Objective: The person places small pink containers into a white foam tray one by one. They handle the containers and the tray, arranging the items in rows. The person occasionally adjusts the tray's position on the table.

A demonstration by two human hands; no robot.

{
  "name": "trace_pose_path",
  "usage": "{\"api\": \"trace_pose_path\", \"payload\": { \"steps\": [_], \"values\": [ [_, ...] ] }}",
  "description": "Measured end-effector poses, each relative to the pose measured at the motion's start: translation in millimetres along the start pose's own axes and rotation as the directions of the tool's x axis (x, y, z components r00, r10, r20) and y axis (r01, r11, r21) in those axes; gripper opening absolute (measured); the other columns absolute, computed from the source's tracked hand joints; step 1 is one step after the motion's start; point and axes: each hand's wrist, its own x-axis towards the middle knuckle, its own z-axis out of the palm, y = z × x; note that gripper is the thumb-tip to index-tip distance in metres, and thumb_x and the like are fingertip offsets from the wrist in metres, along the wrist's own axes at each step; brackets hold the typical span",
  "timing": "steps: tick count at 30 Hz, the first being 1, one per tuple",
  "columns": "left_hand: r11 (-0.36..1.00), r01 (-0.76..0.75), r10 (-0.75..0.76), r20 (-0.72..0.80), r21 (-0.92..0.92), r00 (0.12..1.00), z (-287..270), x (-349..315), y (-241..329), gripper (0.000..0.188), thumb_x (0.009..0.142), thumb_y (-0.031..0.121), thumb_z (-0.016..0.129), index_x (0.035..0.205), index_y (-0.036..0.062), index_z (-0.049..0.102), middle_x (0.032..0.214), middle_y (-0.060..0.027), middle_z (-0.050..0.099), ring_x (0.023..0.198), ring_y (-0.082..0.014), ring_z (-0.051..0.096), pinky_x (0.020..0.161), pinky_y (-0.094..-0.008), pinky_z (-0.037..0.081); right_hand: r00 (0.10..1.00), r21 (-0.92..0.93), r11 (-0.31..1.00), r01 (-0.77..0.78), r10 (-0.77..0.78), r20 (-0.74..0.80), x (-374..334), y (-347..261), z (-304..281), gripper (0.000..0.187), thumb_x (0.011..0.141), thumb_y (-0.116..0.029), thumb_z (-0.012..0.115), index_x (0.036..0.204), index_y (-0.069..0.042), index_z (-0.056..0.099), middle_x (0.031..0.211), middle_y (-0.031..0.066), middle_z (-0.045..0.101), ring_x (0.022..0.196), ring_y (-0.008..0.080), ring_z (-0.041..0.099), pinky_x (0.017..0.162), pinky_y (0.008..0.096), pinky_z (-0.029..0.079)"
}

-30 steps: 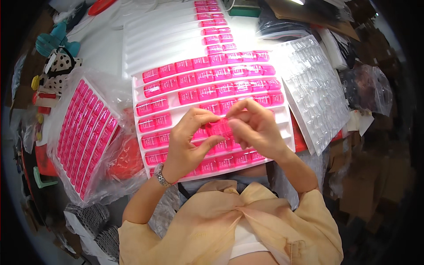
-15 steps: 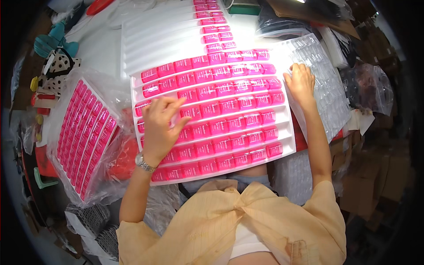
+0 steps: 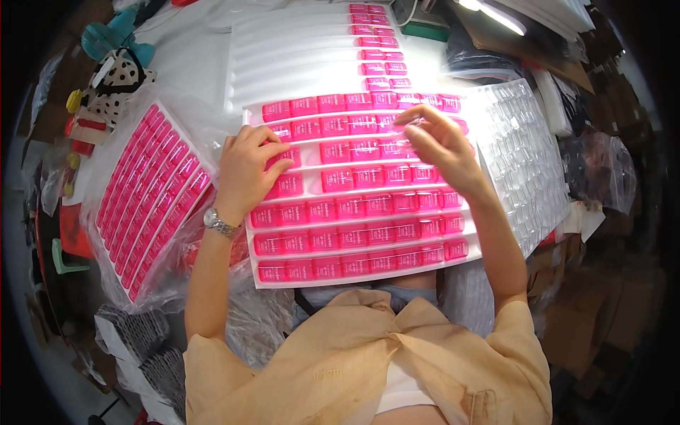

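A person's left hand (image 3: 249, 164) rests flat, fingers spread and gripping nothing, on pink rectangular pieces at the left end of a white slotted tray (image 3: 358, 271) on the table. The right hand (image 3: 439, 145) pinches a small clear plastic cover (image 3: 418, 122) above the tray's upper right rows. A sheet of clear covers (image 3: 520, 163) lies just right; a bagged tray of pink pieces (image 3: 152, 191) lies left.

Rows of pink cases (image 3: 354, 212) fill the white tray (image 3: 368, 278); a bagged tray (image 3: 145, 205) crowds its left, clear blister sheets (image 3: 520, 156) its right. White empty slots (image 3: 297, 60) beyond lie open.
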Motion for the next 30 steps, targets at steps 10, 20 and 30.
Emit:
{"api": "trace_pose_path", "payload": {
  "steps": [10, 20, 30],
  "values": [
    [0.765, 0.028, -0.082, -0.055, -0.644, 0.995, -4.5, -6.7, 34.3, 0.028, 0.078, 0.016, 0.072, 0.103, 0.0057, 0.064, 0.1, -0.0036, 0.061, 0.089, -0.0167, 0.058, 0.079, -0.0313, 0.046, 1.0, -0.392, 0.92, 0.015, -0.004, 0.03, 2.3, -23.8, 65.3, 0.031, 0.088, -0.016, 0.065, 0.113, 0.0, 0.061, 0.065, -0.001, 0.049, 0.057, 0.0036, 0.038, 0.05, 0.0229, 0.032],
    [0.732, 0.111, -0.2, -0.057, -0.672, 0.978, 0.7, -12.8, 21.3, 0.025, 0.08, 0.01, 0.07, 0.104, 0.0039, 0.064, 0.101, -0.0062, 0.059, 0.088, -0.0167, 0.058, 0.08, -0.0314, 0.048, 0.982, -0.599, 0.793, 0.107, 0.01, 0.189, 4.5, -35.9, 60.0, 0.041, 0.084, -0.014, 0.065, 0.119, 0.002, 0.05, 0.063, 0.0078, 0.049, 0.058, 0.0159, 0.048, 0.054, 0.0313, 0.038],
    [0.991, -0.017, 0.002, -0.112, -0.131, 0.994, -11.2, -21.6, 31.1, 0.031, 0.07, 0.012, 0.074, 0.099, 0.0053, 0.068, 0.098, -0.0063, 0.058, 0.095, -0.0248, 0.055, 0.082, -0.0373, 0.044, 0.995, -0.009, 0.996, -0.089, 0.089, 0.043, -18.1, -12.3, 33.6, 0.017, 0.089, -0.006, 0.061, 0.103, 0.001, 0.056, 0.073, -0.0024, 0.05, 0.063, 0.0038, 0.046, 0.057, 0.0195, 0.041]
  ]
}}
